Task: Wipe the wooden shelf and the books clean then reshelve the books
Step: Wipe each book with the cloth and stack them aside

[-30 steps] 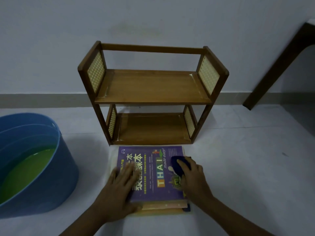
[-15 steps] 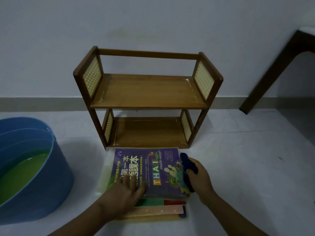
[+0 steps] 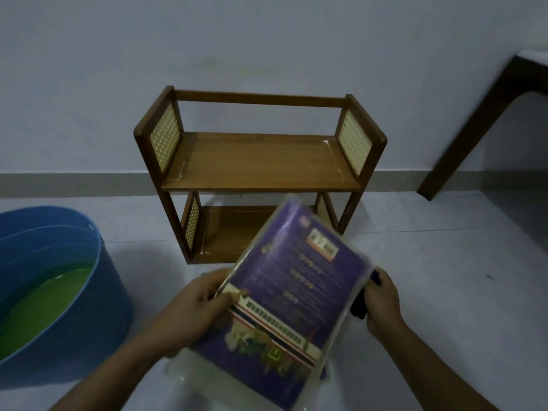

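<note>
Purple book (image 3: 299,280) lifted, tilted, between 2 hands.
Left hand (image 3: 192,310) pinches its left edge; right hand (image 3: 382,301) clenches a dark cloth (image 3: 360,304) against its right edge.

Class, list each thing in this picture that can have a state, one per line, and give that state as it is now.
Wooden shelf: upright, both tiers bare.
Purple book: lifted, tilted, held by both hands.
Left hand: gripping the book's left edge.
Right hand: holding a dark cloth against the book's right edge.
Blue tub: open, part-filled with green liquid.
</note>
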Tool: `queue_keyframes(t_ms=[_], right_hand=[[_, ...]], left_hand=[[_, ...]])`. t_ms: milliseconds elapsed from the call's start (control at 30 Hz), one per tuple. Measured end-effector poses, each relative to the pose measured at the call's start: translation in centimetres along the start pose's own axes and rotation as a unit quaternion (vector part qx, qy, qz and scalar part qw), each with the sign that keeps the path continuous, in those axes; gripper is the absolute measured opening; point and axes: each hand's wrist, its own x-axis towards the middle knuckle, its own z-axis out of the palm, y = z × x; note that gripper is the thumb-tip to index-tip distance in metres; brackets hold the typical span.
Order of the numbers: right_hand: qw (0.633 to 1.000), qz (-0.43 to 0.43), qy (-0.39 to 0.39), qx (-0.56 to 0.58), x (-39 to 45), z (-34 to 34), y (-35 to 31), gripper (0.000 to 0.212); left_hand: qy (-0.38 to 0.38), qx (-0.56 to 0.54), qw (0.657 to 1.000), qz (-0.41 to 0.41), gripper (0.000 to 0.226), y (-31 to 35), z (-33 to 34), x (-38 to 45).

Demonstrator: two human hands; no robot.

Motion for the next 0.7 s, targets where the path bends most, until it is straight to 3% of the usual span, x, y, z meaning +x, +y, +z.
queue_keyframes(t_ms=[67,167,200,267,333,400,500,567,600,633,700], right_hand=[[1.0,-0.008,0.0,-0.003,-0.2,0.2,-0.4,0.037],[0.994,-0.06,0.006,-0.091,-0.3,0.8,-0.3,0.043],[0.986,-0.097,-0.007,-0.138,-0.5,1.1,-0.1,0.043],[0.953,-0.192,-0.049,-0.227,-1.2,2.0,0.5,0.04],[0.906,-0.263,-0.105,-0.316,-1.7,3.2,1.7,0.039],[0.85,-0.294,-0.165,-0.405,-3.3,4.9,3.1,0.042],[0.797,-0.305,-0.208,-0.479,-6.5,7.1,5.6,0.047],[0.686,-0.369,-0.216,-0.588,-8.5,8.0,7.5,0.073],[0.641,-0.402,-0.222,-0.615,-9.6,8.3,8.5,0.075],[0.611,-0.435,-0.236,-0.617,-10.8,8.6,9.2,0.067],[0.599,-0.476,-0.292,-0.574,-13.3,9.3,10.0,0.048]], left_hand=[[0.017,-0.113,0.99,-0.085,0.028,-3.0,0.3,0.5],[0.071,-0.137,0.979,-0.136,0.023,-7.5,0.2,1.2],[0.084,-0.1,0.982,-0.135,0.02,-8.8,0.3,1.4],[0.099,0.086,0.99,-0.059,0.025,-11.1,-0.2,1.8],[0.112,0.269,0.956,0.024,0.053,-12.9,-0.9,2.2],[0.103,0.381,0.916,0.069,0.071,-14.8,-1.8,2.7],[-0.009,0.421,0.905,0.059,0.116,-16.5,-2.1,2.8],[-0.032,0.433,0.899,0.057,0.131,-17.0,-2.0,2.6],[-0.032,0.433,0.899,0.054,0.134,-17.0,-2.0,2.6],[-0.033,0.435,0.898,0.051,0.135,-17.2,-2.0,2.5],[-0.034,0.441,0.895,0.057,0.138,-17.3,-2.0,2.4]])
